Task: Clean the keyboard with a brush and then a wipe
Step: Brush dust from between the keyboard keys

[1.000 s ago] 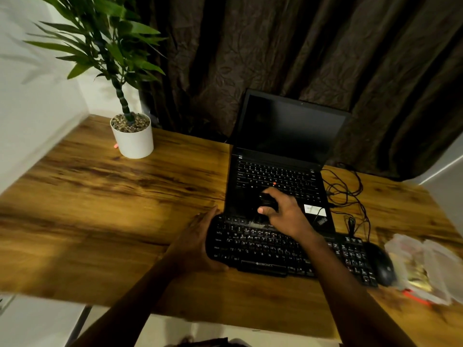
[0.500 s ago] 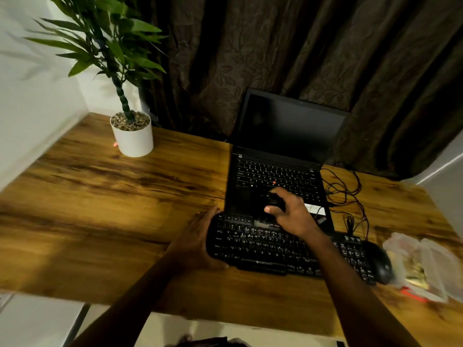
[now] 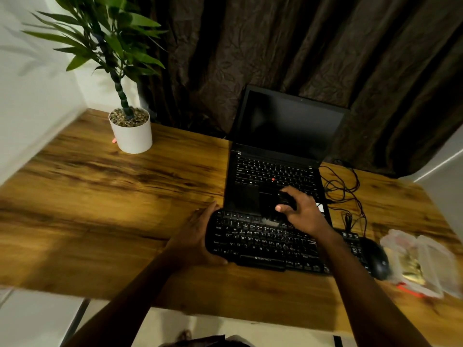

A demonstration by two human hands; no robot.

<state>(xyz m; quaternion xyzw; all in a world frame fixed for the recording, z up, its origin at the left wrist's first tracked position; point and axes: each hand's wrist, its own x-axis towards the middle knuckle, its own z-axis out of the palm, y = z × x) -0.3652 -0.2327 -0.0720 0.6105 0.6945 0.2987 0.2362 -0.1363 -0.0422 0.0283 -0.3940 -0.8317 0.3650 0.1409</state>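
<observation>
A black external keyboard (image 3: 263, 244) lies on the wooden desk (image 3: 100, 209), in front of an open laptop. My left hand (image 3: 195, 236) grips the keyboard's left end. My right hand (image 3: 300, 211) is closed around a dark brush (image 3: 278, 204), whose pale bristles touch the keyboard's top rows near the middle. The brush handle is mostly hidden inside my fingers. A clear plastic packet of wipes (image 3: 421, 264) lies at the desk's right end.
The black laptop (image 3: 283, 151) stands open directly behind the keyboard. A black mouse (image 3: 375, 256) sits at the keyboard's right end, with tangled cables (image 3: 345, 196) behind it. A potted plant in a white pot (image 3: 131, 132) stands at the back left. Dark curtains hang behind the desk.
My right hand with the brush has slid rightward along the keyboard's top rows. My left hand has stayed on the keyboard's left end.
</observation>
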